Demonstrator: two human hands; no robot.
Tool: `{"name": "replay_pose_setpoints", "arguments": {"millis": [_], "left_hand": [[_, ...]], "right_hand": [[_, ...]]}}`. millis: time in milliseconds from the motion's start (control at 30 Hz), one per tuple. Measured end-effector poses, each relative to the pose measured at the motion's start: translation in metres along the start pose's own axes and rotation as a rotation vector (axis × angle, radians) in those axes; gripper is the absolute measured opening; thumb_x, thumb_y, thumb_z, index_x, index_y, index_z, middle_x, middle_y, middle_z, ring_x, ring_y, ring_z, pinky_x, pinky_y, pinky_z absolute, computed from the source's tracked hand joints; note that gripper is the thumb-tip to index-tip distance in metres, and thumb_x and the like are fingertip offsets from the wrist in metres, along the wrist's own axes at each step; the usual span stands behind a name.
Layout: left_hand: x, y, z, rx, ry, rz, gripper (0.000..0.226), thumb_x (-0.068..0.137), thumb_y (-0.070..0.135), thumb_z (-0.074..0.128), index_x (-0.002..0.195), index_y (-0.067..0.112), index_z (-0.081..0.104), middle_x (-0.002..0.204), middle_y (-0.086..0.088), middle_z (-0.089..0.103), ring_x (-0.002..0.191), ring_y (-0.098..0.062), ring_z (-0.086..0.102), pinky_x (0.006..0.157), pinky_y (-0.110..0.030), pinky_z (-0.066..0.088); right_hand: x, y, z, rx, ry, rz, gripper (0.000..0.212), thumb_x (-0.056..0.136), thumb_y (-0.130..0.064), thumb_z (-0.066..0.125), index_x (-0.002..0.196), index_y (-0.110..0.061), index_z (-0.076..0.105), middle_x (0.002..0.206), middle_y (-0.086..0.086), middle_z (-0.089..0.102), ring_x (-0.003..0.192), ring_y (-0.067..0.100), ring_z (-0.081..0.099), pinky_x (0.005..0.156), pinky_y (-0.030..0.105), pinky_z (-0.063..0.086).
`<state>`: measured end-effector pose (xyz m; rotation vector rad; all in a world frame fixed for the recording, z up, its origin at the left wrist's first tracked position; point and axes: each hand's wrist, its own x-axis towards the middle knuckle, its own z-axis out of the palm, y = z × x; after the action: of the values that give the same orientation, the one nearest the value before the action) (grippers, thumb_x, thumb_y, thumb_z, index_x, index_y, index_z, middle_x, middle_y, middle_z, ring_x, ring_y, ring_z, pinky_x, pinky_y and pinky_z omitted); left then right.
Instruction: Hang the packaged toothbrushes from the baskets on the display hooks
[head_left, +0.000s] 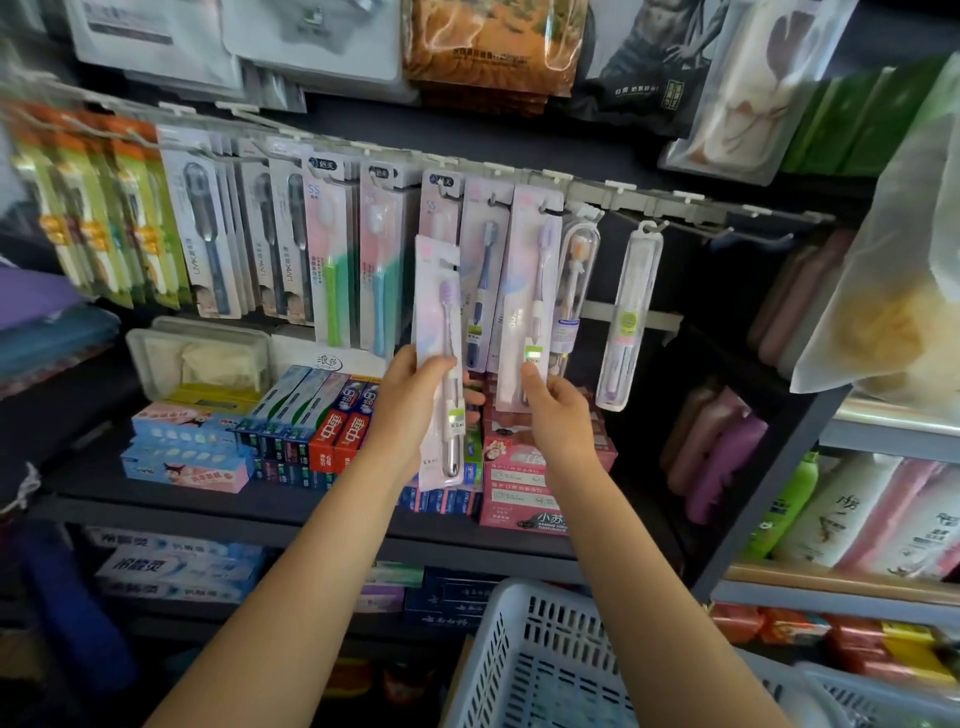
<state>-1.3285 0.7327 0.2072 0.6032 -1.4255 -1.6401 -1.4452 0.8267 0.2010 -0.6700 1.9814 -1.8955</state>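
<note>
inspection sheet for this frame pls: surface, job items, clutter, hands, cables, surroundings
Surface: hook rail across the dark shelving; its right-end hooks are bare.
Job's things: loose pack with a purple brush, off the hooks, held upright; hung pack on a hook; white basket below, contents unclear.
Clutter: toothpaste boxes stacked on the shelf under the rail; pink boxes beside them.
Hands: left hand grips the loose pack at its middle; right hand pinches the bottom of the hung pack.
Cables: nothing seen.
Surroundings: bottles on the right shelves; bagged goods hung above.
</note>
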Motion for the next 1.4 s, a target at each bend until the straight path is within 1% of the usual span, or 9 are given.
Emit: {"name": "replay_pose_setpoints", "arguments": {"millis": [67, 167, 233, 400, 600, 833, 1000, 1133, 1400], "left_hand": [[0.004, 0.0, -0.002, 0.024, -0.022, 0.032, 0.008, 0.097, 0.02, 0.064, 0.101, 0.027, 0.066, 0.091, 0.014, 0.073, 0.081, 0.008, 0.068, 0.065, -0.009, 0.048], [0.008, 0.003, 0.0, 0.036, -0.019, 0.059, 0.03, 0.093, 0.031, 0.07, 0.114, 0.011, 0.068, 0.105, -0.002, 0.075, 0.101, -0.015, 0.07, 0.093, -0.033, 0.055], [0.009, 0.005, 0.003, 0.048, -0.021, 0.081, 0.038, 0.091, 0.036, 0.072, 0.12, 0.012, 0.068, 0.109, -0.001, 0.075, 0.105, -0.015, 0.069, 0.099, -0.039, 0.052], [0.016, 0.008, 0.009, 0.068, -0.032, 0.092, 0.009, 0.093, 0.031, 0.07, 0.102, 0.031, 0.071, 0.098, 0.013, 0.075, 0.094, 0.001, 0.068, 0.082, -0.022, 0.049], [0.015, 0.02, 0.026, 0.015, -0.041, 0.125, 0.006, 0.095, 0.027, 0.068, 0.091, 0.027, 0.072, 0.076, 0.016, 0.073, 0.073, 0.004, 0.066, 0.067, -0.017, 0.05], [0.005, 0.013, 0.014, 0.042, 0.05, 0.157, 0.01, 0.095, 0.022, 0.069, 0.1, 0.016, 0.075, 0.091, 0.003, 0.074, 0.072, 0.008, 0.065, 0.064, -0.008, 0.049], [0.007, 0.022, 0.009, 0.029, 0.068, 0.149, 0.007, 0.093, 0.022, 0.071, 0.089, 0.02, 0.075, 0.086, -0.003, 0.074, 0.077, -0.011, 0.068, 0.07, -0.026, 0.056], [0.008, 0.028, 0.007, 0.03, 0.076, 0.155, 0.009, 0.092, 0.018, 0.071, 0.088, 0.012, 0.076, 0.082, -0.005, 0.071, 0.073, -0.012, 0.066, 0.065, -0.024, 0.053], [0.003, 0.034, 0.006, 0.046, 0.046, 0.172, 0.008, 0.091, 0.021, 0.073, 0.083, 0.019, 0.076, 0.083, -0.005, 0.073, 0.076, -0.014, 0.069, 0.068, -0.029, 0.055]], "right_hand": [[0.006, -0.002, 0.003, 0.033, -0.012, 0.044, 0.032, 0.101, -0.044, 0.056, 0.101, -0.012, 0.061, 0.085, 0.003, 0.069, 0.075, 0.022, 0.071, 0.07, 0.037, 0.06], [0.012, -0.002, 0.006, 0.053, -0.032, 0.118, 0.041, 0.1, -0.045, 0.058, 0.118, -0.009, 0.059, 0.099, 0.009, 0.073, 0.067, 0.021, 0.072, 0.058, 0.033, 0.06], [0.01, 0.003, 0.005, 0.061, -0.042, 0.181, 0.051, 0.096, -0.047, 0.063, 0.122, -0.005, 0.053, 0.105, 0.01, 0.069, 0.069, 0.024, 0.075, 0.055, 0.033, 0.059], [-0.012, 0.011, 0.0, -0.088, -0.068, 0.021, 0.035, 0.097, -0.048, 0.059, 0.115, -0.019, 0.053, 0.107, -0.001, 0.065, 0.096, 0.022, 0.071, 0.087, 0.043, 0.06], [-0.031, -0.016, 0.005, -0.041, -0.279, -0.24, 0.012, 0.1, -0.022, 0.063, 0.094, -0.011, 0.063, 0.074, 0.007, 0.063, 0.063, 0.005, 0.056, 0.059, 0.017, 0.045], [-0.026, -0.028, 0.012, 0.012, -0.239, -0.269, 0.02, 0.101, -0.029, 0.061, 0.099, -0.01, 0.063, 0.092, 0.033, 0.062, 0.074, 0.03, 0.059, 0.067, 0.051, 0.056], [-0.026, -0.035, 0.018, 0.066, -0.269, -0.243, 0.017, 0.102, -0.023, 0.059, 0.098, -0.007, 0.06, 0.08, 0.015, 0.067, 0.064, 0.029, 0.065, 0.05, 0.037, 0.054], [-0.028, -0.038, 0.022, 0.069, -0.256, -0.238, 0.026, 0.101, -0.023, 0.061, 0.103, 0.003, 0.059, 0.076, 0.015, 0.064, 0.057, 0.029, 0.059, 0.045, 0.035, 0.048], [-0.038, -0.04, 0.022, 0.137, -0.203, -0.233, 0.014, 0.101, -0.023, 0.061, 0.093, -0.011, 0.062, 0.065, 0.0, 0.064, 0.063, 0.022, 0.063, 0.047, 0.03, 0.049]]}}
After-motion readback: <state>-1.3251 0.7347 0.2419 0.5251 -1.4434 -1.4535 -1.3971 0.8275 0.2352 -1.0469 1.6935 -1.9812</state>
